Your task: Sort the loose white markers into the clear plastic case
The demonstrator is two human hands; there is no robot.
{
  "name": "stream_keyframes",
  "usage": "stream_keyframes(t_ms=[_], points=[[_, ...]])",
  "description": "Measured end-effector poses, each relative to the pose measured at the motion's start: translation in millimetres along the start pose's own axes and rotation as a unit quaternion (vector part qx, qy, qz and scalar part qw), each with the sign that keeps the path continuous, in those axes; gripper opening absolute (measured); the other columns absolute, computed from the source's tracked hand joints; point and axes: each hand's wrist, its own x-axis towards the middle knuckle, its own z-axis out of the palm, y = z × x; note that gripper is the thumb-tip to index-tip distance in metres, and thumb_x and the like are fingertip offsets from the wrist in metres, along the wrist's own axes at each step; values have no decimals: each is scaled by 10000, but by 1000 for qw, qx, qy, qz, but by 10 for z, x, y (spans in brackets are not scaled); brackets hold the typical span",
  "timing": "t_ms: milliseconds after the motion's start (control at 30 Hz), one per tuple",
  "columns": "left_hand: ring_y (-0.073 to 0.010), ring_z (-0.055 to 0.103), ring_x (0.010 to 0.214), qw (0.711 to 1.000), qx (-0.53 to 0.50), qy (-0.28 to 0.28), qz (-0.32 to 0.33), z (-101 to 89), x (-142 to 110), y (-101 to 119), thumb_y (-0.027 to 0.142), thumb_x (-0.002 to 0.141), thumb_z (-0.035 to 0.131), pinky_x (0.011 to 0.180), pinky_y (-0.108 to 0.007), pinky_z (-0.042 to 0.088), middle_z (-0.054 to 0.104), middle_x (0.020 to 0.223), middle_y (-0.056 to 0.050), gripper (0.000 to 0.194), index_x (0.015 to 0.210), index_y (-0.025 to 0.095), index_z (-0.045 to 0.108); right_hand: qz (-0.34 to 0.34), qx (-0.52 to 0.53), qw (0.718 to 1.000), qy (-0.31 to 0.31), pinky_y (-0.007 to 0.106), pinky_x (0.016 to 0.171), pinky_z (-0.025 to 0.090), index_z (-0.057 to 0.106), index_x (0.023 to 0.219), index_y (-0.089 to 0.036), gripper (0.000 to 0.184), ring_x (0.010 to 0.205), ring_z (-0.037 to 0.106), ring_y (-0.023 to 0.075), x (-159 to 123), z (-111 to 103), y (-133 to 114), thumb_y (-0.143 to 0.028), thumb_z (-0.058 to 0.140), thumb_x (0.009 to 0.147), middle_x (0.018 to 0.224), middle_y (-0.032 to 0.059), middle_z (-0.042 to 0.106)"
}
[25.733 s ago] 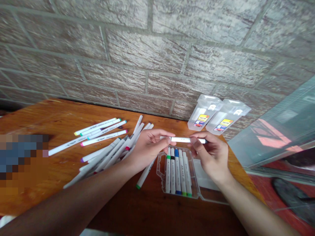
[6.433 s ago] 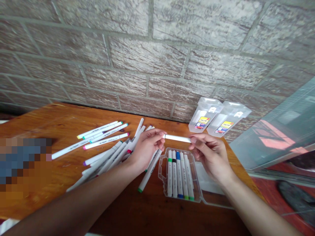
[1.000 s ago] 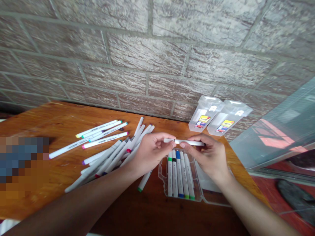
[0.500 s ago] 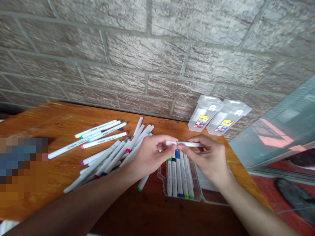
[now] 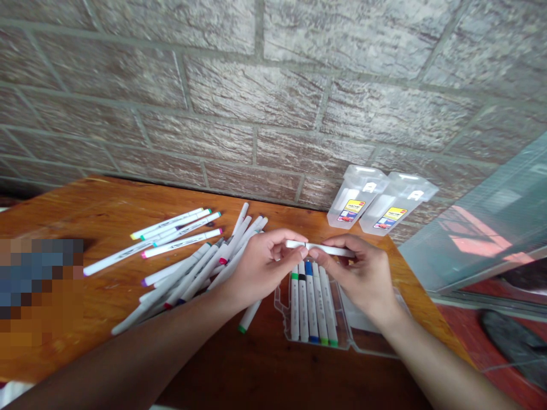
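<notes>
Between both hands a white marker [image 5: 335,250] is held level. My left hand [image 5: 265,262] pinches its left end with thumb and fingers. My right hand [image 5: 363,273] grips its right part, thumb near the dark seam at the marker's middle. Just below lies an open clear plastic case [image 5: 348,319] with several white markers [image 5: 313,307] in a row, showing green, black and blue bands. Left of my left hand is a loose pile of white markers [image 5: 200,273], partly hidden by my forearm.
More markers [image 5: 183,242] with coloured ends lie at the left on the wooden table [image 5: 106,210]. Two clear plastic containers [image 5: 382,219] with yellow labels stand at the back right by the brick wall [image 5: 222,119]. A dark shoe [image 5: 513,341] is on the red floor.
My left hand and the marker's left end have shifted slightly up and left. My grip on the marker stays much the same, and the other things have not moved.
</notes>
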Motion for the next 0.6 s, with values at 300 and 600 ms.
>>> stream_keyframes(t_ms=[300,600], points=[[-105,597,622,998,-50,0,-22,-1,26,102,338,923,699,575,-206,470,653,752,6,225,1045,149,687,40,94,995,2,282,625,587,761,916,-179,275,693,730,192,30,19,-54,-384,869,768,846,64,785],[-103,586,591,999,-37,12,-36,-12,30,141,348,931,685,561,-206,434,606,644,39,242,1063,146,656,46,118,992,19,256,565,539,772,891,-190,234,637,668,155,63,13,-56,-347,878,753,803,46,768]])
